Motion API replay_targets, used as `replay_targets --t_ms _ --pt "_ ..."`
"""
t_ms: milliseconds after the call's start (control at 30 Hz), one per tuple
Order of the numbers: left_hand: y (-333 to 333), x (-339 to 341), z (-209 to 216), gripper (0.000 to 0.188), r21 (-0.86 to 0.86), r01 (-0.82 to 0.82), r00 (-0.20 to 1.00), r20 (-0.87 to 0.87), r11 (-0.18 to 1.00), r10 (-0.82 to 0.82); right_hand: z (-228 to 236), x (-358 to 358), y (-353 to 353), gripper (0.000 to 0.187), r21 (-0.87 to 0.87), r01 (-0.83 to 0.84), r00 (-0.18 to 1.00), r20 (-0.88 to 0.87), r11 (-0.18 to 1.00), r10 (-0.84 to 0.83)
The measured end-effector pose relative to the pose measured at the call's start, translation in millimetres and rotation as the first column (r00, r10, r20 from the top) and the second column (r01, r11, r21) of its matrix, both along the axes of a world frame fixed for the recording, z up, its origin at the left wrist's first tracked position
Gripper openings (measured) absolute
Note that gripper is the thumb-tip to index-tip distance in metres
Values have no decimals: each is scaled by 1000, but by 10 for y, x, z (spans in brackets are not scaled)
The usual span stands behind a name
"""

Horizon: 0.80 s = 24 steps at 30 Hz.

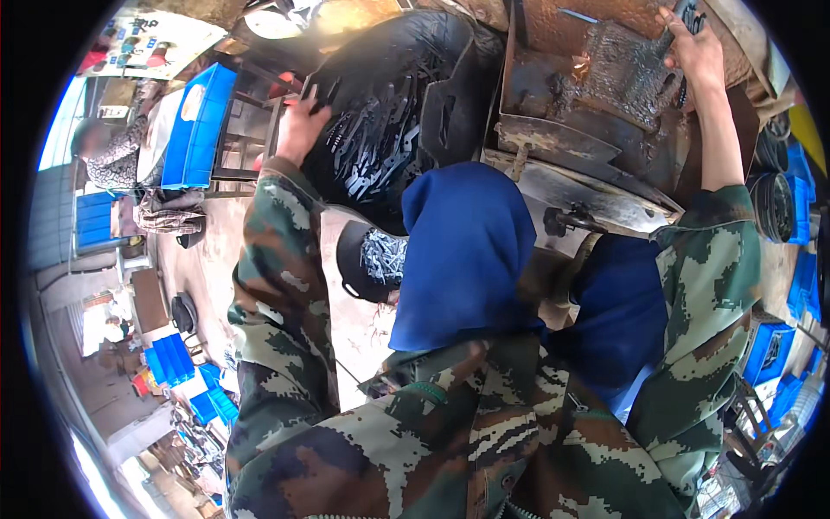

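My left hand (300, 125) reaches out in a camouflage sleeve and rests on the rim of a large black basin (432, 60) heaped with several flat dark metal parts (380, 130); its fingers curl over the edge and I cannot tell if they hold a part. My right hand (694, 48) stretches up to the far right of a rusty metal machine bed (605, 78), its fingers closed around a dark piece of metal at the top edge. A small black bowl (363, 259) of shiny metal bits sits by my blue-clad knees.
A blue plastic crate (201, 125) stands on a frame to the left of the basin. Another person (108, 151) sits at the far left. More blue crates (173, 363) lie on the floor at lower left and at the right (769, 350). Black rings are stacked at the right edge (774, 203).
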<state>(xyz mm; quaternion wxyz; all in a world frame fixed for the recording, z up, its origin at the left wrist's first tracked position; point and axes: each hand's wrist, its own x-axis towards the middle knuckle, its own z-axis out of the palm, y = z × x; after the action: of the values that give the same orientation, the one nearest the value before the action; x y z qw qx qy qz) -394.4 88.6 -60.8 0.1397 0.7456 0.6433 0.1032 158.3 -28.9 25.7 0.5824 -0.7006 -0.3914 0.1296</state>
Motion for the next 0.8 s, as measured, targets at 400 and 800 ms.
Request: replay_targets --t_ms 400,800 --pt "-267 -27 -604 50 -22 -75 951 -302 997 65 -30 264 11 38 -316 70 980 200 946 -6" --pt "-279 31 -638 43 -19 -48 927 -373 999 37 37 44 -54 39 -236 98 980 194 967 -52"
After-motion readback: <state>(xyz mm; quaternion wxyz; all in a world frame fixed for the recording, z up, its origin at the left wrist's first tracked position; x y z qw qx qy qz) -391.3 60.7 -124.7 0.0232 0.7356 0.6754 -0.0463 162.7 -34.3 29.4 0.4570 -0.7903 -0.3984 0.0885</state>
